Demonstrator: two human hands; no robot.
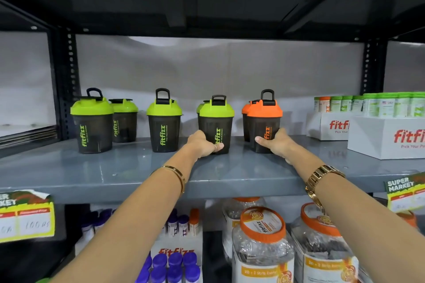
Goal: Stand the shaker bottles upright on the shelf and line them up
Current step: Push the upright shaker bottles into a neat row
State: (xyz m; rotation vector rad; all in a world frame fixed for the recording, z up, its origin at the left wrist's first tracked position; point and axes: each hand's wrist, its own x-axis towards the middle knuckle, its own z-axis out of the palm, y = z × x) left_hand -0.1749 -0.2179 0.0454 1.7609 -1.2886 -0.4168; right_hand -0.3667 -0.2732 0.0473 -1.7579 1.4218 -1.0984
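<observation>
Several dark shaker bottles stand upright on the grey shelf (115, 174). Three front ones have green lids: one at the left (93, 119), one in the middle (164, 122), and one (217, 119) that my left hand (203, 143) grips at its base. My right hand (277, 142) grips the base of the orange-lidded shaker (263, 117). Behind the front row, more shakers partly show: a green-lidded one (124, 119) at the left, a green lid edge behind the held green bottle, and an orange one behind the held orange bottle.
White fitfizz boxes (388, 135) with small green-capped tubs stand at the shelf's right. A black upright post (69, 80) bounds the left. The shelf below holds orange-lidded jars (262, 243) and purple-capped bottles (174, 264). Price tags (25, 216) hang on the shelf edge.
</observation>
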